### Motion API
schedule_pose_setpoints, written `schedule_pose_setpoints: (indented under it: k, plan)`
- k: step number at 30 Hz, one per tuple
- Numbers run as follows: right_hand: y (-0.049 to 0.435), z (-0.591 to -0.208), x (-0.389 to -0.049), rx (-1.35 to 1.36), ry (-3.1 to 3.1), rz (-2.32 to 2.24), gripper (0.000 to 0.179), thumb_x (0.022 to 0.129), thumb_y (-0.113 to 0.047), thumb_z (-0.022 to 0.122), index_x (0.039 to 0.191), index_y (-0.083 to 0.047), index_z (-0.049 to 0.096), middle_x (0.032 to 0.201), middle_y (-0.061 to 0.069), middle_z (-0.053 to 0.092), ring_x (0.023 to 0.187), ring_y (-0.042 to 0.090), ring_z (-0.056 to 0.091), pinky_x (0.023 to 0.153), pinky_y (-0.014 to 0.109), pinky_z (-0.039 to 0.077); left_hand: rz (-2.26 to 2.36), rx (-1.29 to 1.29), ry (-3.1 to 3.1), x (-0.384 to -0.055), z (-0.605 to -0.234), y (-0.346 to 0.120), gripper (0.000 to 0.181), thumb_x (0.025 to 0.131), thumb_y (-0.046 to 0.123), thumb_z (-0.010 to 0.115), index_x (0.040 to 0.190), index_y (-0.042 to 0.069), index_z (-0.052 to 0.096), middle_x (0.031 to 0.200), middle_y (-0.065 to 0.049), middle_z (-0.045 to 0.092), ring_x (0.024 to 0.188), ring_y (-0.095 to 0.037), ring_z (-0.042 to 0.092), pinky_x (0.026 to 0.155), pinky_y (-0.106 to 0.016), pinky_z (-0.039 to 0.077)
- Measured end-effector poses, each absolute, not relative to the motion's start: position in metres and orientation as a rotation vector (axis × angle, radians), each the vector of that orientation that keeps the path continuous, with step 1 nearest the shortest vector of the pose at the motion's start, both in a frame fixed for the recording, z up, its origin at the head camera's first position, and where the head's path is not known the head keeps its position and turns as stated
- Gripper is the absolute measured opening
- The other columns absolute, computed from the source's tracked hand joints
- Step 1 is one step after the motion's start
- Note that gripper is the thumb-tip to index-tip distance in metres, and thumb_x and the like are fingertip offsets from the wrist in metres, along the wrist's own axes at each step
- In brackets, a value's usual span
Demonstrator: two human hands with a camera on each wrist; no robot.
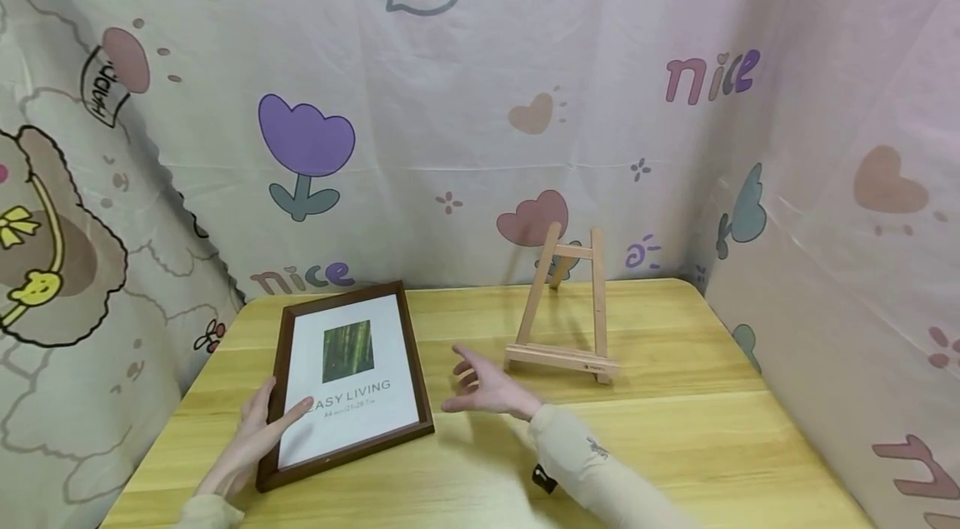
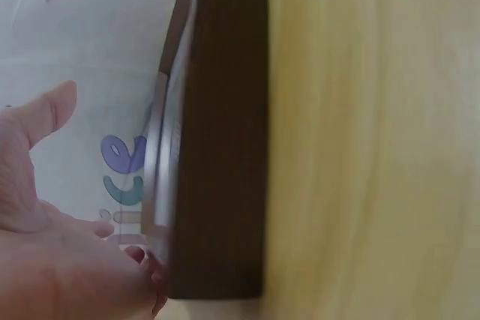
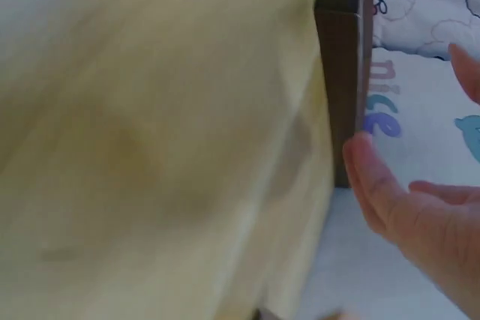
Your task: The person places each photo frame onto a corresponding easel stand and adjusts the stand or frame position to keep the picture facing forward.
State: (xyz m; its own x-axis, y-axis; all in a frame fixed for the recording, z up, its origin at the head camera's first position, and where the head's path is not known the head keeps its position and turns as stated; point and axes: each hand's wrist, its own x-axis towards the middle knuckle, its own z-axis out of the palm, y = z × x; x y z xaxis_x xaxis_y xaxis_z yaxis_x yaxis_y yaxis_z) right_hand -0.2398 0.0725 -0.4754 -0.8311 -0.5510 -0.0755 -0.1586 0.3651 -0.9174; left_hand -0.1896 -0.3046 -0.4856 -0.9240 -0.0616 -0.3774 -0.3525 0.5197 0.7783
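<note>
Head view: the picture frame [image 1: 354, 396] lies on the table [image 1: 697, 429]; I can't tell if the left hand [image 1: 253, 436] grips its edge. The right hand [image 1: 491, 387] has wide, empty fingers. Lifting one-handed could drop it.

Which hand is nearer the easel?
Right hand: it's between frame and easel, while the left hand is at the frame's left edge.

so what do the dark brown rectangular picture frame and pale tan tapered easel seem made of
Picture frame: perhaps wood or an imitation, smooth, fairly matt; even brown colour, grain unclear. Easel: likely wood, matt, maybe unpainted, given its pale natural colour.
</note>
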Motion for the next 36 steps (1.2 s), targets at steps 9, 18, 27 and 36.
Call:
schedule_pose_setpoints:
  k: [9,18,27,36]
  plan:
    - [0.043,-0.493,-0.251,-0.545,2.144,-1.451,0.099,0.079,-0.011,0.085,0.158,-0.002,0.026,0.126,0.014,0.06,0.107,0.023,0.063,0.092,0.031,0.056,1.391,-0.35,2.368,-0.187,-0.496,-0.317,0.123,0.095,0.055,0.06,0.149,-0.001,-0.035,0.152,-0.038,-0.037,0.143,-0.059,-0.026,0.115,-0.078,-0.002]
    - [0.025,-0.499,-0.255,-0.595,2.159,-1.378,0.101,0.074,-0.005,0.087,0.156,0.001,0.029,0.107,0.01,0.063,0.088,0.012,0.058,0.079,0.021,0.052,1.252,-0.267,2.402,-0.183,-0.502,-0.33,0.124,0.093,0.053,0.065,0.149,-0.015,-0.022,0.154,-0.047,-0.017,0.141,-0.066,-0.01,0.114,-0.079,0.006]
    - [0.026,-0.508,-0.256,-0.599,2.161,-1.309,0.1,0.073,-0.003,0.087,0.156,0.001,0.03,0.099,0.004,0.061,0.083,0.012,0.056,0.075,0.02,0.05,1.101,-0.123,2.481,-0.177,-0.507,-0.335,0.128,0.085,0.047,0.078,0.152,-0.018,-0.01,0.146,-0.051,-0.005,0.133,-0.068,0.016,0.107,-0.081,0.024]
    - [0.026,-0.507,-0.258,-0.66,2.191,-1.274,0.095,0.073,-0.001,0.087,0.153,0.003,0.035,0.093,0.003,0.056,0.077,0.01,0.051,0.066,0.018,0.045,1.076,-0.065,2.523,-0.174,-0.508,-0.334,0.131,0.081,0.046,0.082,0.153,-0.016,-0.009,0.146,-0.051,-0.002,0.133,-0.069,0.016,0.106,-0.082,0.025]
